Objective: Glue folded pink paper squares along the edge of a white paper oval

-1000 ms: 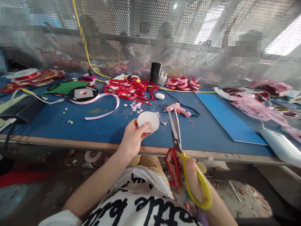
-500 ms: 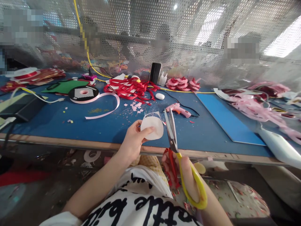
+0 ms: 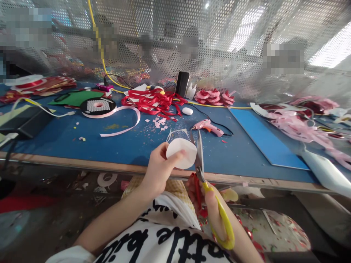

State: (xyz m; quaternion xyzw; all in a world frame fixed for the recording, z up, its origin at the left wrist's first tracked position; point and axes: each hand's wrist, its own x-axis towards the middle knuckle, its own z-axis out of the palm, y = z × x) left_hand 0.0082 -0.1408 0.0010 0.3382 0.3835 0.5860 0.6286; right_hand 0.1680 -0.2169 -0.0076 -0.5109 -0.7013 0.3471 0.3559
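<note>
My left hand (image 3: 161, 164) pinches a round white disc (image 3: 179, 155) at its lower left, thumb on top and fingers underneath. A pair of scissors (image 3: 201, 164) with a yellow handle is in my right hand (image 3: 212, 204), its blades apart and pointing away from me. The blades stand at the disc's right edge; whether they touch it I cannot tell. Something red also shows beside my right hand, near the handle. On the table just beyond the disc lies a thin white cut-out scrap (image 3: 178, 131).
Behind the disc lie small pink scraps (image 3: 159, 123), a pink glue gun (image 3: 210, 127) and a heap of red ribbon (image 3: 149, 102). A ribbon spool (image 3: 98, 106) sits to the left. A phone (image 3: 182, 84) leans at the back. Farther right is a blue board (image 3: 265, 138).
My left hand and the disc have moved slightly right. The scissors have shifted a little left and downward, so blades and disc edge are closer together.
</note>
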